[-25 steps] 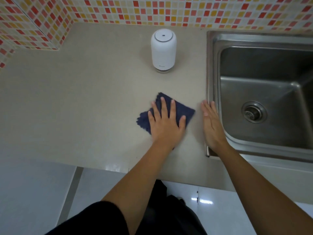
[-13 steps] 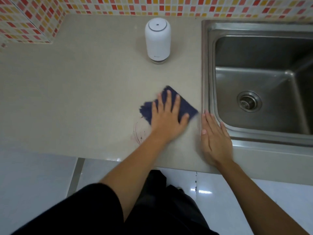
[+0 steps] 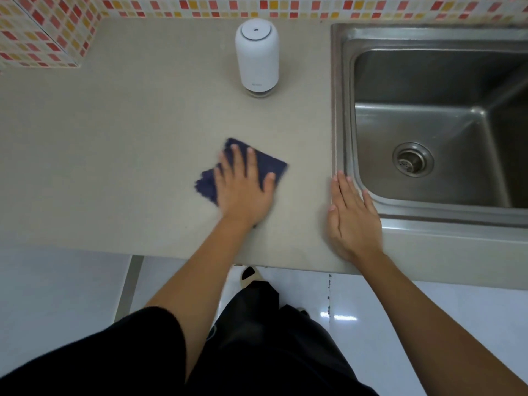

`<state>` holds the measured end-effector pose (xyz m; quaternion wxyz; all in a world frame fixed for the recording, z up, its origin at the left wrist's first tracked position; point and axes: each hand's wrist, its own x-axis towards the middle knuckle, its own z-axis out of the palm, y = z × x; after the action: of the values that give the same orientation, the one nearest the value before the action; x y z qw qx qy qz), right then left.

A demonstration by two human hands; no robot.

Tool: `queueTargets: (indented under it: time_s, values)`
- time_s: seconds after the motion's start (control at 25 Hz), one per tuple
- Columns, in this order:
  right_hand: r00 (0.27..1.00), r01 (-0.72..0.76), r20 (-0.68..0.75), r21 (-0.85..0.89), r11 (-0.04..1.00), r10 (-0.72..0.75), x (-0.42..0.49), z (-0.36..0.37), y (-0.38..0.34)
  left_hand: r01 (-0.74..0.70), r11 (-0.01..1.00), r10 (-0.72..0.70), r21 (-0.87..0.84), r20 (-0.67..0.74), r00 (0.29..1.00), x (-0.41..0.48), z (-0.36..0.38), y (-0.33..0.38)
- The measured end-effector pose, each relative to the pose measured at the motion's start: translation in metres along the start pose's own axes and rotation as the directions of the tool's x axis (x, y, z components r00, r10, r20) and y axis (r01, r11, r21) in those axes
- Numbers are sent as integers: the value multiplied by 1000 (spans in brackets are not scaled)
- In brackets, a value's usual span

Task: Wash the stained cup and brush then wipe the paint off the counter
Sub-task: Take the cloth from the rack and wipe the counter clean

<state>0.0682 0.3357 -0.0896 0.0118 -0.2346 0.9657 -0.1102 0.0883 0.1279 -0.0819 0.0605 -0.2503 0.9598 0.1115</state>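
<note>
Left hand (image 3: 243, 185) flat, fingers straight and spread, pressing down on a dark blue cloth (image 3: 270, 164); nothing gripped, the palm just pins it to the desk (image 3: 128, 155). The cloth sticks out to the left of the hand and past the fingertips, looks folded, and its edges are blurred, so likely mid-swipe. Right hand (image 3: 353, 218) also flat, fingers straight and close together. It lies on the desk right along the sink (image 3: 340, 110) rim with the fingertips touching the metal edge, holds nothing, and reads as bracing. The hands are apart with bare desk between them.

Progress: this is the wipe step, last part of the task. No paint mark shows on the desk around the cloth. Any left would be under the cloth or palm, so I cannot tell if the spot is clean. Cup and brush are not in view anywhere. The sink basin is bare apart from the drain (image 3: 413, 160), no water running that I can see. My guess is the washing is already done and the items put elsewhere, but that is unconfirmed. What is left is probably a few more passes, then lifting the cloth to check.

Farther out: white cylindrical canister (image 3: 257, 55) upright at the back of the desk, well apart from the cloth. Mosaic tile wall (image 3: 43, 32) behind and on the left. Pale floor (image 3: 57, 295) below the desk edge.
</note>
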Motion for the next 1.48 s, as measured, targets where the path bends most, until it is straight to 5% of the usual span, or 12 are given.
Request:
queueTargets:
  time_s: [0.16, 0.36, 0.48, 0.6, 0.72, 0.88, 1.0, 1.08, 1.16, 1.28, 1.36, 1.48]
  values:
    - [1000, 9, -3, 11, 1000, -9, -5, 0, 2, -370, 927, 368, 64, 44, 929, -94, 18, -3]
    - [1000, 6, -5, -5, 1000, -6, -1, 0, -3, 77, 996, -75, 49, -56, 996, -46, -16, -107]
    - [1000, 10, 2, 8, 1000, -10, -2, -1, -2, 220, 975, -223, -40, -107, 969, 16, -17, -63]
    - [1000, 5, -19, 17, 1000, -5, -2, -1, 1, -89, 996, 88, -7, -66, 994, -11, 6, 12]
    - [1000, 2, -11, 30, 1000, -2, -4, -1, 1, -356, 931, 358, 78, -14, 934, -95, 16, -4]
    - [1000, 0, 14, 30, 1000, 0, -4, -2, 0, -36, 998, 38, 47, -60, 997, -93, -8, -113]
    - [1000, -11, 17, 26, 1000, 10, -2, -3, 1, 241, 971, -240, -13, -119, 963, -36, -18, -106]
    - [1000, 1, 26, 45, 999, -2, -2, -3, -2, 147, 989, -146, 1, -118, 982, -28, -7, -54]
    - [1000, 9, 28, 52, 999, -10, -1, -3, -1, -117, 992, 120, 41, -87, 989, -55, 13, -4]
    - [1000, 2, 30, 54, 999, -3, -4, -4, 0, -430, 896, 431, 107, 17, 902, -130, 21, 1]
    - [999, -22, 25, 40, 999, 21, -5, -4, 0, -429, 897, 425, 108, 60, 903, -137, 13, -39]
    - [999, -42, 14, 28, 999, 41, -4, -3, -2, -212, 972, 219, 96, -62, 974, -89, 4, -60]
